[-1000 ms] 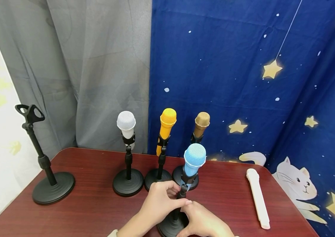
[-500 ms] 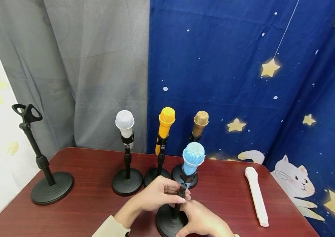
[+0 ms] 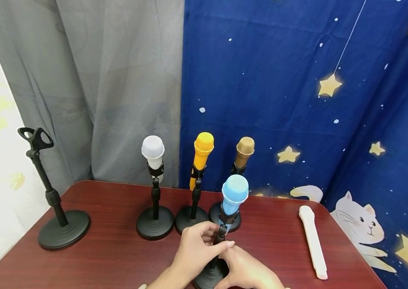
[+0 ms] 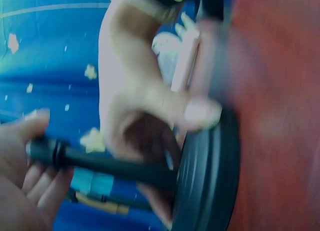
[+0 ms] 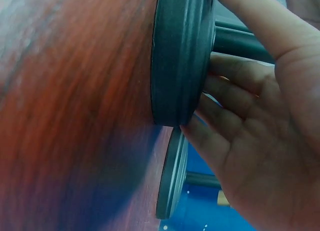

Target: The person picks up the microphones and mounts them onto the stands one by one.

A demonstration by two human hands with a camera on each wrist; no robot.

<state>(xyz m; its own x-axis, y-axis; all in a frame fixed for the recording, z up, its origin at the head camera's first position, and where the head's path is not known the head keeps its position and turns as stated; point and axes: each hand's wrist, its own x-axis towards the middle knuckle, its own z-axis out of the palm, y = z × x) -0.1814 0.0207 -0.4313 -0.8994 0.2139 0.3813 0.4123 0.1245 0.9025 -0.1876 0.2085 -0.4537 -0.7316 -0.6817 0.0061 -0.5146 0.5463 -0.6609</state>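
In the head view a light blue microphone (image 3: 235, 190) sits tilted in the clip of a black desktop microphone stand (image 3: 209, 277) near the front. My left hand (image 3: 193, 251) grips the stand's pole just below the clip, thumb across the front and fingers behind. Lower down, my right hand (image 3: 248, 269) holds the round base. In the right wrist view that hand's fingers (image 5: 220, 116) lie along the base (image 5: 182, 61), thumb on its other side. The left wrist view shows the left hand (image 4: 25, 191) around the pole's collar (image 4: 47, 152).
Behind stand a white microphone (image 3: 153, 149), a yellow one (image 3: 204, 144) and a gold-brown one (image 3: 245, 147), each on a black stand. A bare stand (image 3: 64, 228) is at far left. Another white microphone (image 3: 313, 243) lies at right on the red-brown table (image 3: 117, 257).
Half a second ago my left hand was turned further round the pole with its sleeve showing; it has now turned back. My right hand stays on the base.
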